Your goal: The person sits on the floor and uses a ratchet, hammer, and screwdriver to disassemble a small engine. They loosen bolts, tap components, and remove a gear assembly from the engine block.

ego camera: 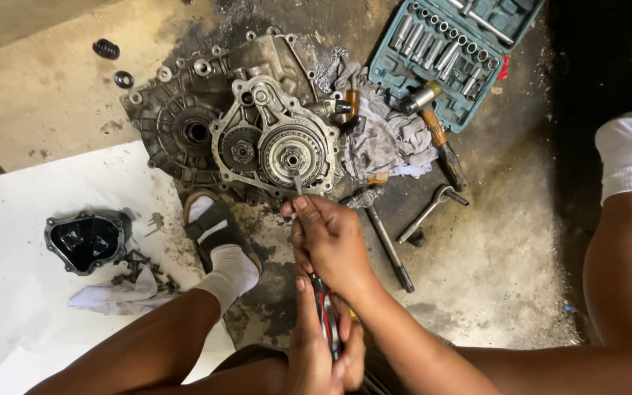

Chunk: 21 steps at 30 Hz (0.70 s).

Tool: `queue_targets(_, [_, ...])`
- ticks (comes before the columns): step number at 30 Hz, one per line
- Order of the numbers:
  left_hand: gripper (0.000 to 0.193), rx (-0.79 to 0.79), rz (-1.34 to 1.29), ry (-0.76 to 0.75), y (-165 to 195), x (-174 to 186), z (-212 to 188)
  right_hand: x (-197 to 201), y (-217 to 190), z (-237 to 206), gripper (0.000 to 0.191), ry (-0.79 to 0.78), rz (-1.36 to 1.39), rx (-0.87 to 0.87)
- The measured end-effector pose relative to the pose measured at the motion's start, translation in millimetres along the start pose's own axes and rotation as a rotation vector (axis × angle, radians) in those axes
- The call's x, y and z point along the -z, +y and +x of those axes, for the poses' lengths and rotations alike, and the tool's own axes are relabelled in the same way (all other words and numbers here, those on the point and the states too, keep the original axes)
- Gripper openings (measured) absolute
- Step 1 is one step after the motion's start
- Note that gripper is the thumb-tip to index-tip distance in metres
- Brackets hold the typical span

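Nearest, left hand (316, 351) wrapped round the red-and-black handle of a long steel screwdriver (323, 307). Just beyond, right hand (327, 238) clenched on the shaft, wrist bent down. Farther, tip at the round gear (292, 156) of the grimy grey metal gearbox casing (184, 102).

gearbox housing (206, 110): 1 | socket set case (453, 55): 1 | hammer (433, 124): 1 | black cover (85, 240): 1 | ratchet wrench (429, 212): 1
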<state>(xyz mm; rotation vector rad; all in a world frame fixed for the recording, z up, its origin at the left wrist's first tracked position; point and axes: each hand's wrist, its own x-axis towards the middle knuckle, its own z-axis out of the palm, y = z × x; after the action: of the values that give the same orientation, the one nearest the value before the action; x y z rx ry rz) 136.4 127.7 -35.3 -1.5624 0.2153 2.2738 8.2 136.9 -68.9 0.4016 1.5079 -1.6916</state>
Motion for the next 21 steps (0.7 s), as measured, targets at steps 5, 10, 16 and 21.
queue_targets(5, [0.081, -0.090, 0.104, -0.017, 7, 20, 42, -3, 17, 1, 0.031, 0.122, -0.404, 0.369])
queue_targets(10, [0.077, -0.041, 0.034, -0.132, -15, 29, 35, 8, 9, -15, 0.028, 0.003, -0.329, 0.211])
queue_targets(16, [0.077, -0.238, 0.305, -0.238, -31, 23, 28, 41, 18, -62, 0.022, -0.100, -0.540, 0.192])
queue_targets(21, [0.040, -1.398, 1.505, -0.184, -25, 28, 27, 91, 31, -63, 0.022, 0.099, -0.165, 0.090])
